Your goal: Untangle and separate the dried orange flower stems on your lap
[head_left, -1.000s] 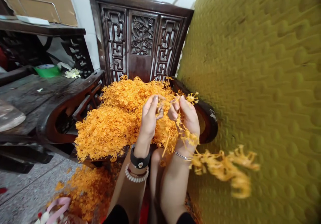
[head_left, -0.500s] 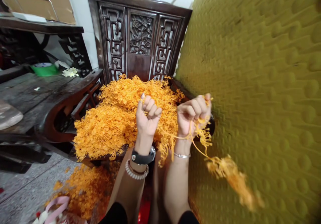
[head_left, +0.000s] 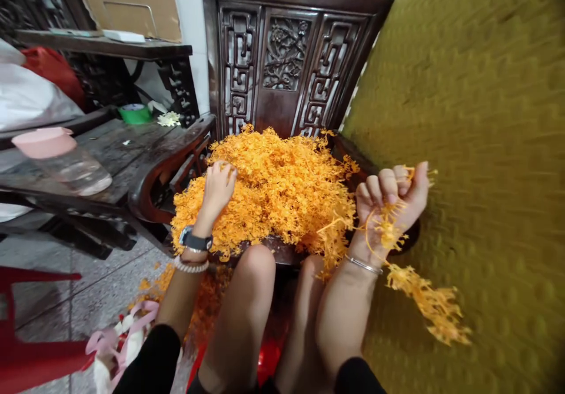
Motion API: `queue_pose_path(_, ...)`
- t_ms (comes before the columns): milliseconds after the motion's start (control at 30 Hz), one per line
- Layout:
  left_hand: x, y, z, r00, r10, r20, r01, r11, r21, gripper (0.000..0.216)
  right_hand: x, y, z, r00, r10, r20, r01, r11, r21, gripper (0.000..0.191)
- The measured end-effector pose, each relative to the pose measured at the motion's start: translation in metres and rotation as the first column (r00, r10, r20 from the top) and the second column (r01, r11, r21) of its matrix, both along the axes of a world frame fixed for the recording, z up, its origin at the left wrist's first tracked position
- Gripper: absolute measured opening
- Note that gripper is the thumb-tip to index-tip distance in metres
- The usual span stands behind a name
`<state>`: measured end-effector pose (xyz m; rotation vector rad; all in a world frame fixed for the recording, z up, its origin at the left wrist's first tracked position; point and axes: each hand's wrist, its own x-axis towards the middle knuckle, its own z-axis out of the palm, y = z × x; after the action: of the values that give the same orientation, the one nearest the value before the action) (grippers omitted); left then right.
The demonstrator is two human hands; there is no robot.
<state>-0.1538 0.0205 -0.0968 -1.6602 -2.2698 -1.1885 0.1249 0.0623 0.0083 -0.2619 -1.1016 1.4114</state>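
A large heap of frilly orange plastic flower sprigs (head_left: 282, 188) covers the seat of a dark wooden chair in front of my knees. My left hand (head_left: 218, 185), with a black watch on its wrist, is at the left side of the heap, fingers curled, orange bits showing between them. What lies beneath those fingers is partly hidden. Off the heap's right side, my right hand (head_left: 392, 197) is closed, palm side up, around a string of linked orange sprigs (head_left: 430, 305). Its strands loop over the wrist and dangle to the right, and another cluster hangs to the left.
A yellow-olive bumpy mat (head_left: 477, 117) stands like a wall on the right. To the left, a dark wooden bench (head_left: 106, 141) bears a pink-lidded clear bottle (head_left: 66, 161) and a green tape roll (head_left: 135, 113). A red stool (head_left: 39, 353) and fallen orange pieces (head_left: 154, 282) are on the floor.
My left hand has moved left, away from my right hand, and turned back-side up over the heap. My right hand keeps the string and has turned palm up. The view has swung left.
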Motion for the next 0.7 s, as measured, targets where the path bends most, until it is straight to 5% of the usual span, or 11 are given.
queue_pose_path(100, -0.025, 0.0, -0.04, 0.997, 0.047, -0.068, -0.066, 0.948, -0.312, 0.042, -0.008, -0.004, 0.002, 0.995, 0.023, 0.095, -0.02, 0.999, -0.032, 0.05)
queue_pose_path(233, -0.032, -0.011, -0.07, 0.988, 0.103, -0.113, -0.134, 0.935, -0.328, 0.052, -0.015, -0.004, 0.002, 0.989, 0.083, 0.126, -0.072, 0.994, -0.088, 0.053)
queue_pose_path(700, -0.038, -0.052, -0.07, 0.993, 0.047, -0.113, -0.09, 0.905, -0.417, 0.035, 0.008, 0.001, -0.002, 0.994, 0.087, 0.068, -0.079, 0.991, -0.109, 0.046)
